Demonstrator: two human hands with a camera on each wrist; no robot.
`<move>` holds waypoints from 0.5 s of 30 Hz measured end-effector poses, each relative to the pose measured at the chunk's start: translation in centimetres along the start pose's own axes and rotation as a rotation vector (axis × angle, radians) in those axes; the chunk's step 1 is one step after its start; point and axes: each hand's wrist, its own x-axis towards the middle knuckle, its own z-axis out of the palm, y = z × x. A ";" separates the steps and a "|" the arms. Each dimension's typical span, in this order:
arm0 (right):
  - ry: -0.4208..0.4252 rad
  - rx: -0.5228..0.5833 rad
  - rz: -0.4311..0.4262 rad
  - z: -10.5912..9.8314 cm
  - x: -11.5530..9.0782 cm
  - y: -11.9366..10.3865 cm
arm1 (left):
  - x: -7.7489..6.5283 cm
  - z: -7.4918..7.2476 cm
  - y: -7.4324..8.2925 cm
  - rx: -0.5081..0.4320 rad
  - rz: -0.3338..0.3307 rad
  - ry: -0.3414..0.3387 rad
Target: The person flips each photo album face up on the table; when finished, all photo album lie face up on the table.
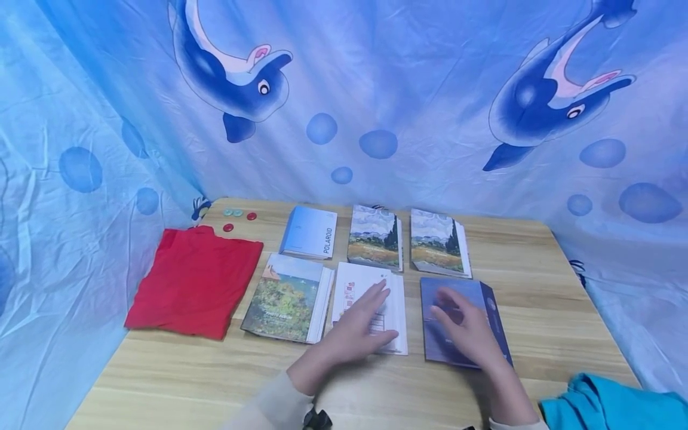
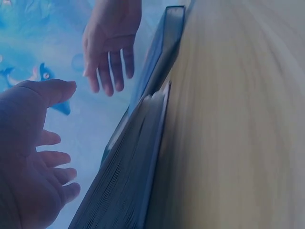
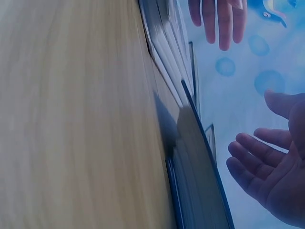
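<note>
My left hand [image 1: 357, 328] hovers over a white-covered album [image 1: 362, 275] with small pink prints, its fingers spread and holding nothing. Above a navy blue album [image 1: 438, 343] is my right hand [image 1: 467, 328], fingers loosely bent with nothing in them. In the left wrist view, a gap shows between my left hand [image 2: 28, 152] and the thick page edges [image 2: 124, 167] of a book. The right wrist view has my right hand [image 3: 276, 167] apart from an album whose cover [image 3: 205, 138] stands slightly lifted from its pages.
Left of the white album lies a photo album [image 1: 285, 304] with a garden painting. Behind are a light blue Polaroid album [image 1: 309, 233] and two landscape-painted albums [image 1: 373, 239]. A red cloth [image 1: 196, 283], several small discs [image 1: 228, 227] and a teal cloth [image 1: 613, 403] lie around them.
</note>
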 end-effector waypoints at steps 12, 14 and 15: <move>0.055 -0.020 0.063 -2.3 -1.1 2.2 | 1.4 3.1 1.6 0.116 0.061 -0.061; 0.058 -0.016 0.091 -2.7 -1.3 2.5 | 1.5 3.7 1.7 0.129 0.063 -0.065; 0.061 -0.014 0.101 -2.8 -1.4 2.7 | 1.6 4.0 1.7 0.132 0.064 -0.065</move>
